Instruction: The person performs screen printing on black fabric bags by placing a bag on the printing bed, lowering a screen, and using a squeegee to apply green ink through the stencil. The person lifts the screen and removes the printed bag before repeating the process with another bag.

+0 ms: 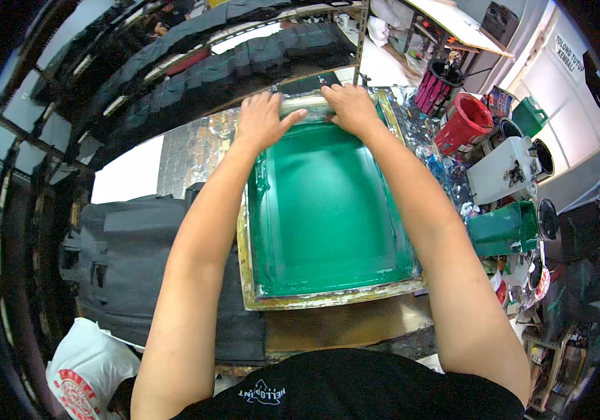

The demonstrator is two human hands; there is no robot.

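Note:
A screen-printing frame (245, 259) lies flat before me, its mesh coated with wet green ink (328, 203). Across the far end of the frame runs a pale squeegee (305, 105). My left hand (261, 119) grips its left part, fingers over the top and thumb pointing inward. On its right part, my right hand (351, 108) is closed in the same way. Both arms reach out over the sides of the frame. The squeegee's lower edge and my fingertips are mostly hidden.
Black cloth (139, 245) lies left of the frame. Along the right stand a red bucket (463, 122), a white jug (501, 171) and a green container (503, 229). Racks with dark fabric (244, 66) rise beyond the table. A person's white shirt (93, 364) shows at lower left.

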